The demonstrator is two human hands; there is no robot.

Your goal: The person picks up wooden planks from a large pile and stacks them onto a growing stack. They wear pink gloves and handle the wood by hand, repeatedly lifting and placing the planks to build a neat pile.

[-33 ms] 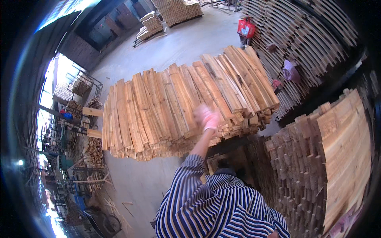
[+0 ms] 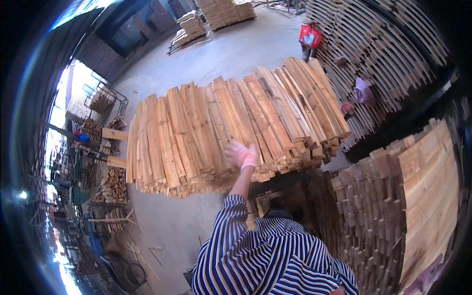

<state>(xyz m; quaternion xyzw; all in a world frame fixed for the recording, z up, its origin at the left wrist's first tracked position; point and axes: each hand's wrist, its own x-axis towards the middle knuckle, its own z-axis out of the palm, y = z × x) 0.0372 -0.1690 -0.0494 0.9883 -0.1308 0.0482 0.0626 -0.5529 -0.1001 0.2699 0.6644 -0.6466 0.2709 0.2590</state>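
Note:
My left hand (image 2: 242, 154), in a pale pinkish glove, is over the near ends of the boards in a broad wooden stack (image 2: 187, 128). Its fingers look stretched out and slightly apart, with nothing held in them. Whether the palm touches the wood or hovers just above it, I cannot tell. The top boards lie side by side, long and narrow, running away from me with uneven ends. My left arm reaches forward in a striped sleeve (image 2: 228, 216). My right hand is out of view; only a bit of bare skin shows beside the striped cloth at the lower edge.
Close on my right stands another tall stack of boards (image 2: 427, 182). Racked rows of strips (image 2: 383, 44) fill the far right, with a red bag (image 2: 310, 36) and a purple bag (image 2: 363, 92) hanging there. Left are scrap wood (image 2: 114, 184) and a wheel (image 2: 129, 273).
My left hand has shifted left and slightly toward me across the board ends, and its fingers show more clearly spread. The view has turned slightly. The boards look unmoved.

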